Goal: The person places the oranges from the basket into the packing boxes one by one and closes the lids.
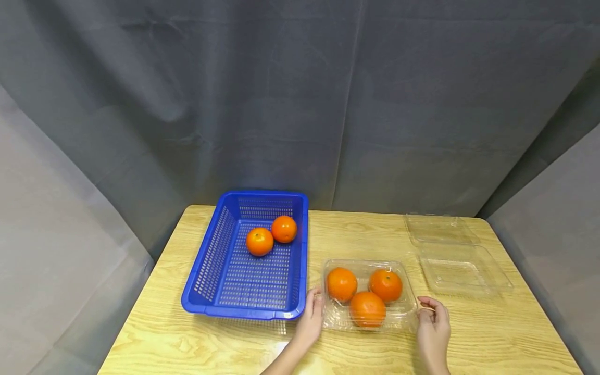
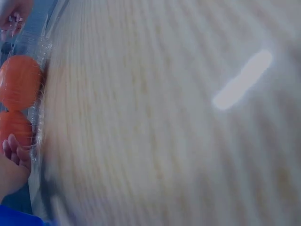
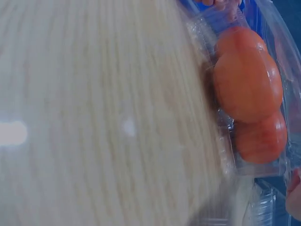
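Note:
Three oranges [image 1: 367,310] sit inside a clear plastic fruit box [image 1: 363,264] at the front of the table, with clear plastic over them. At its left end, my left hand [image 1: 310,319] holds the edge between thumb and fingers, close beside the basket. My right hand [image 1: 433,325] pinches the box's right end with bent fingers. The left wrist view has the left hand [image 2: 14,165] low at the left, against the box beside an orange [image 2: 19,82]. Only part of the right hand [image 3: 294,200] shows at the right wrist view's edge.
A blue plastic basket [image 1: 187,297] with two oranges [image 1: 260,241] in it stands left of the box. Another clear plastic box [image 1: 461,271] lies opened out at the back right. Dark grey cloth [image 1: 281,104] hangs behind the wooden table [image 1: 473,333].

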`<state>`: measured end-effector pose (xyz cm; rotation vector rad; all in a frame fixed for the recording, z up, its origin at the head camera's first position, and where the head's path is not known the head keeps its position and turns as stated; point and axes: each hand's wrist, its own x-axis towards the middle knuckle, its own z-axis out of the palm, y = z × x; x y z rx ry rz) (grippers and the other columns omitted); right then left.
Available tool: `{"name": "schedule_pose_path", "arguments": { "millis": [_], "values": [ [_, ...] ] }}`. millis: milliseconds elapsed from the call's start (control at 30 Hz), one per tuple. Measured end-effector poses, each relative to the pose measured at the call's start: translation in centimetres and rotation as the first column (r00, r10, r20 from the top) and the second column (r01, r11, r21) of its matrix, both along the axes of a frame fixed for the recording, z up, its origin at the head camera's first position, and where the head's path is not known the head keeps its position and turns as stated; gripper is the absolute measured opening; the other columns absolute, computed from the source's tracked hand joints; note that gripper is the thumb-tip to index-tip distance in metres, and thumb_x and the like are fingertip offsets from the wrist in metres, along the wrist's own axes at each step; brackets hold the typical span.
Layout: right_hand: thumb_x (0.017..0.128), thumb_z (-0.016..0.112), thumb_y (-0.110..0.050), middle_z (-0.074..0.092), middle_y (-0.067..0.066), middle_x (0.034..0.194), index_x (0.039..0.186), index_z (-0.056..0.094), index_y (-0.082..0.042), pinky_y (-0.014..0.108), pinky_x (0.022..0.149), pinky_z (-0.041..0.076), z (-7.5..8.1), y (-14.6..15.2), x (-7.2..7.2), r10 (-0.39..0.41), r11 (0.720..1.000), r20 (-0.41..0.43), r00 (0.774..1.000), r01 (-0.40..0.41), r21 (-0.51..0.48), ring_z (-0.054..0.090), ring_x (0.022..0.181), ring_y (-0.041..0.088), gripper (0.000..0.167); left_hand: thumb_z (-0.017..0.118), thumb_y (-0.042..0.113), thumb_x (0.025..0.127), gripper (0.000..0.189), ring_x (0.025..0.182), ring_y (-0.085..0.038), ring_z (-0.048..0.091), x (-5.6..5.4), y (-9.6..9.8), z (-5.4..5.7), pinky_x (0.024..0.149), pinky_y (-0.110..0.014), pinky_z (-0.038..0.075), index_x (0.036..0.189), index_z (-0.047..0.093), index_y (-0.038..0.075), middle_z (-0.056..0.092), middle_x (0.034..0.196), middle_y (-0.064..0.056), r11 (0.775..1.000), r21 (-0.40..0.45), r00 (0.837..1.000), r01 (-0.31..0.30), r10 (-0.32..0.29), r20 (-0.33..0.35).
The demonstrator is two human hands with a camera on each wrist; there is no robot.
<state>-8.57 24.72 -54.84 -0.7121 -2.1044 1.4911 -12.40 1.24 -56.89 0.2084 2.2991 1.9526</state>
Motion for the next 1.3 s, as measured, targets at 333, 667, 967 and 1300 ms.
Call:
{"name": "schedule_pose_path", "arguments": {
  "millis": [333,667,967,1300],
  "values": [
    [0.082,0.044,0.009,0.046,-0.001,0.094,0.105,0.051,0.004,0.011,0.057,0.035,-0.8,0.5,1.4,-0.009,0.981,-0.008,1.000,0.008,-0.193,0.045,0.074,0.002,0.025,0.045,-0.003,0.082,0.053,0.055,-0.013,0.051,1.6,-0.8,1.5,0.052,-0.022,0.046,0.132,0.028,-0.012,0.048,0.069,0.000,0.980,0.189,0.985,0.066,-0.094,0.144],
    [0.090,0.044,-0.011,0.057,-0.008,0.074,0.106,0.050,-0.010,0.018,0.061,0.048,-1.8,2.5,2.4,0.247,0.854,0.119,0.962,-0.158,-0.496,0.056,0.065,0.004,0.017,0.046,-0.007,0.075,0.041,0.048,-0.008,0.053,1.7,-0.4,0.3,0.046,-0.018,0.041,0.114,0.033,-0.011,0.053,0.065,-0.002,0.948,0.317,0.967,-0.014,-0.068,0.247],
    [0.091,0.043,-0.005,0.063,0.001,0.076,0.092,0.055,-0.020,0.022,0.072,0.052,-0.1,3.2,2.7,0.350,0.631,0.087,0.933,-0.166,-0.757,0.065,0.072,0.012,0.019,0.043,-0.009,0.070,0.023,0.050,-0.009,0.056,2.3,-0.2,2.6,0.046,-0.017,0.045,0.091,0.038,-0.001,0.050,0.065,-0.003,0.918,0.383,0.951,-0.100,-0.025,0.308],
    [0.091,0.042,-0.001,0.062,0.007,0.080,0.092,0.056,-0.015,0.024,0.072,0.052,-0.7,3.7,2.9,0.361,0.569,-0.022,0.932,-0.239,-0.787,0.064,0.073,0.015,0.020,0.046,-0.008,0.072,0.023,0.049,-0.010,0.056,1.7,0.1,0.3,0.046,-0.018,0.046,0.092,0.039,0.000,0.053,0.065,-0.003,0.915,0.385,0.938,-0.123,-0.020,0.347]
  ]
}}
